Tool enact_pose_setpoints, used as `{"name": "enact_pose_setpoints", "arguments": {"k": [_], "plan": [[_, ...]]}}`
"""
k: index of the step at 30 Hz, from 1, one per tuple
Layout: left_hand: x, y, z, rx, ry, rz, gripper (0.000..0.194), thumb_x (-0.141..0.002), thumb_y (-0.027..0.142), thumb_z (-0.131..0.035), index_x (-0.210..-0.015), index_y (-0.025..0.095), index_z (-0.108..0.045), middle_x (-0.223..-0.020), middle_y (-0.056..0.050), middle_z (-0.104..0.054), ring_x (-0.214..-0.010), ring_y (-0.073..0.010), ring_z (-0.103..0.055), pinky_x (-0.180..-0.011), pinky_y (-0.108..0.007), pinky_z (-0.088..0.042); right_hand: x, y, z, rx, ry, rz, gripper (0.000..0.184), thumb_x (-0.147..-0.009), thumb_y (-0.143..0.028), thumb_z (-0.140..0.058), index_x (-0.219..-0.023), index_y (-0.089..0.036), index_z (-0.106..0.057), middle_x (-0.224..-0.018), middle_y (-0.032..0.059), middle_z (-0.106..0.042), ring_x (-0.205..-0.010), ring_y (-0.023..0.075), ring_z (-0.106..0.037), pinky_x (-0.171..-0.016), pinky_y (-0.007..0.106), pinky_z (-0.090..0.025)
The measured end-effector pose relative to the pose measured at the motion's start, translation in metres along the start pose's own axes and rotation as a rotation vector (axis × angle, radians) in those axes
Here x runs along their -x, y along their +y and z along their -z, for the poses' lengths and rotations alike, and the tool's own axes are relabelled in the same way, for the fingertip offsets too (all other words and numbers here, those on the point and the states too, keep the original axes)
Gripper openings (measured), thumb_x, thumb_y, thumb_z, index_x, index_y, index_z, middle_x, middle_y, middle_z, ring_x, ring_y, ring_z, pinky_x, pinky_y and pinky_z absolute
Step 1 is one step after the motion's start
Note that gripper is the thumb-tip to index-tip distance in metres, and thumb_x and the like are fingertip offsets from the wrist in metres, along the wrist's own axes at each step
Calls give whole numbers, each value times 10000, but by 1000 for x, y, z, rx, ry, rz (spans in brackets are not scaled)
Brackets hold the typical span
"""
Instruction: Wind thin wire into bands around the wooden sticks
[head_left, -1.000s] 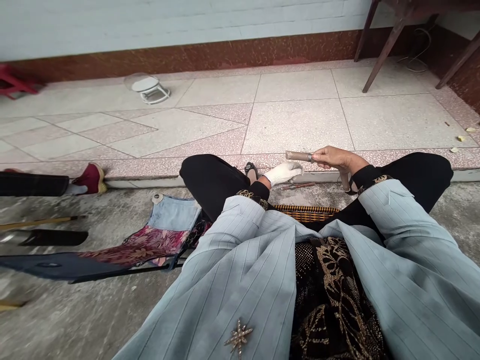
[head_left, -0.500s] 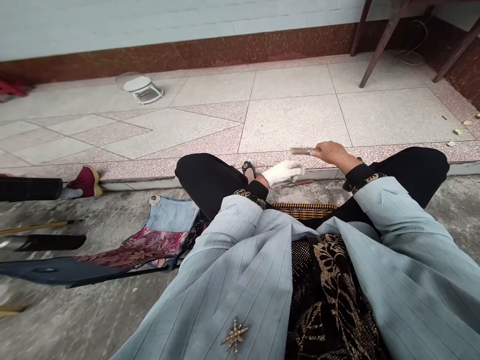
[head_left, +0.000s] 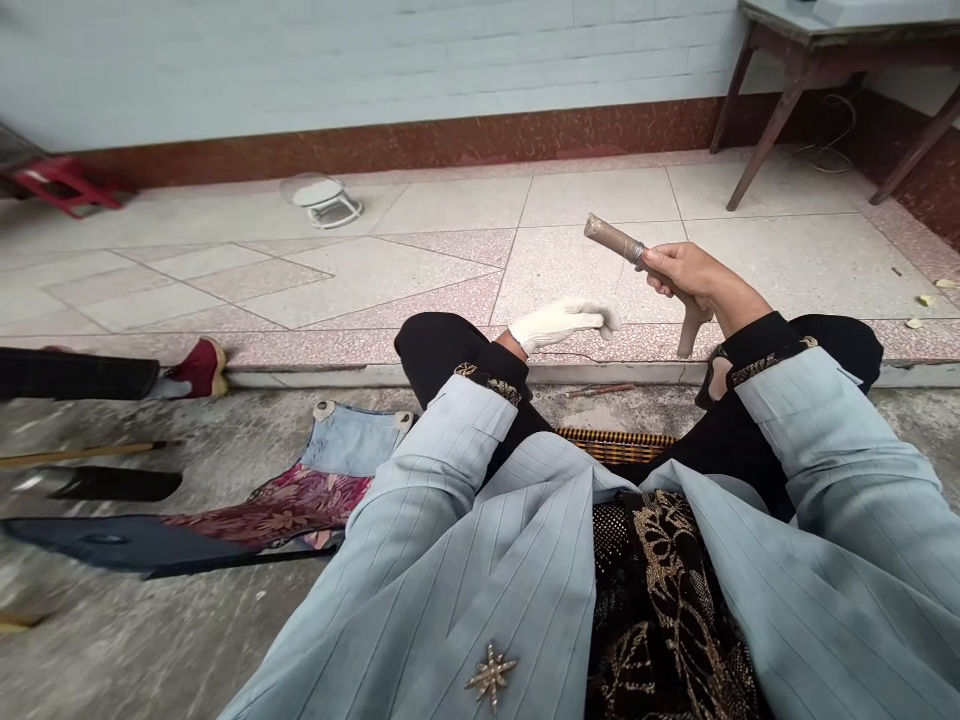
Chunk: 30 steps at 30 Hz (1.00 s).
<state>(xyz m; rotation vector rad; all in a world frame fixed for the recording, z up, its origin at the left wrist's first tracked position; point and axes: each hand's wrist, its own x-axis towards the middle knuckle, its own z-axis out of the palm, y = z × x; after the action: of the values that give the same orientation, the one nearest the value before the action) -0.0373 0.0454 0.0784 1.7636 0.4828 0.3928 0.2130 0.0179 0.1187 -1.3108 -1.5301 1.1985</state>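
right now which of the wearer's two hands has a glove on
The left hand: it wears a whitish glove, whereas the right hand is bare and grips a brown stick.

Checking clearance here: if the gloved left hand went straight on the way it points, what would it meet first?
Probably the lower branch of the forked stick held in the right hand, though depth between them is unclear.

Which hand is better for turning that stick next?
Probably the right hand: it's bare and wrapped around the stick. The gloved left hand is lower in the picture and not gripping the stick.
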Motion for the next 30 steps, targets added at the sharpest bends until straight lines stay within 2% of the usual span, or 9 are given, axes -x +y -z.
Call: {"name": "enact_pose_setpoints", "arguments": {"k": [5,11,15,18,23,25,26,28,30], "plan": [[5,3,3,-82,97,101,239,-879,272,-612,-1050,148,-724,-709,-62,-704,-714,-159,-645,-747,-308,-503,1,-12,1,-104,4,12,312,-949,-444,-610,-842,-151,-611,-565,-10,-499,-460,66,-397,-413,214,-311],[2,-17,-29,25,183,164,337,-950,379,-544,-1161,143,-660,-433,45,-445,-448,-102,-472,-528,-254,-405,8,-5,-16,-247,-127,18,386,-968,-514,-540,-860,-146,-592,-559,-23,-464,-448,65,-387,-407,209,-309],[-1,-25,-32,170,162,103,408,-947,456,-536,-1184,135,-622,-414,103,-321,-358,-71,-317,-447,-231,-339,17,1,-15,-237,-397,77,433,-941,-571,-552,-906,-140,-588,-569,-36,-452,-465,64,-375,-438,213,-319],[-4,-26,-21,148,156,75,357,-920,405,-583,-1128,120,-639,-433,97,-384,-366,-65,-359,-457,-220,-355,19,5,-9,-88,-653,91,462,-908,-599,-586,-923,-137,-595,-592,-43,-464,-490,61,-369,-477,216,-325],[-11,-31,-8,-14,151,226,176,-895,247,-578,-880,101,-674,-430,68,-445,-382,-55,-410,-432,-192,-284,9,20,-5,328,-952,-65,483,-867,-639,-604,-790,-161,-600,-565,-44,-442,-511,82,-372,-519,248,-308],[-14,-33,-8,-16,177,209,152,-884,210,-567,-815,110,-657,-417,73,-426,-368,-52,-390,-423,-196,-277,3,27,-10,627,-885,-168,444,-854,-608,-635,-792,-168,-640,-570,-22,-471,-524,103,-398,-531,269,-304],[-14,-34,-9,-18,175,195,156,-881,211,-566,-793,112,-650,-422,68,-438,-368,-53,-392,-425,-199,-284,0,30,-12,789,-779,-205,413,-847,-582,-656,-808,-170,-665,-596,0,-509,-546,120,-429,-545,281,-311],[-15,-33,-12,-4,137,162,189,-891,245,-564,-800,107,-656,-440,51,-477,-382,-58,-417,-441,-203,-308,-6,34,-18,1048,-469,-233,397,-842,-561,-666,-849,-166,-700,-700,66,-595,-623,165,-499,-579,309,-330],[-15,-31,-15,21,87,129,246,-915,300,-549,-866,95,-676,-457,36,-502,-421,-71,-466,-477,-206,-348,-10,38,-22,1115,-164,-186,449,-873,-595,-604,-916,-161,-713,-814,118,-639,-694,201,-534,-600,328,-341]]}}
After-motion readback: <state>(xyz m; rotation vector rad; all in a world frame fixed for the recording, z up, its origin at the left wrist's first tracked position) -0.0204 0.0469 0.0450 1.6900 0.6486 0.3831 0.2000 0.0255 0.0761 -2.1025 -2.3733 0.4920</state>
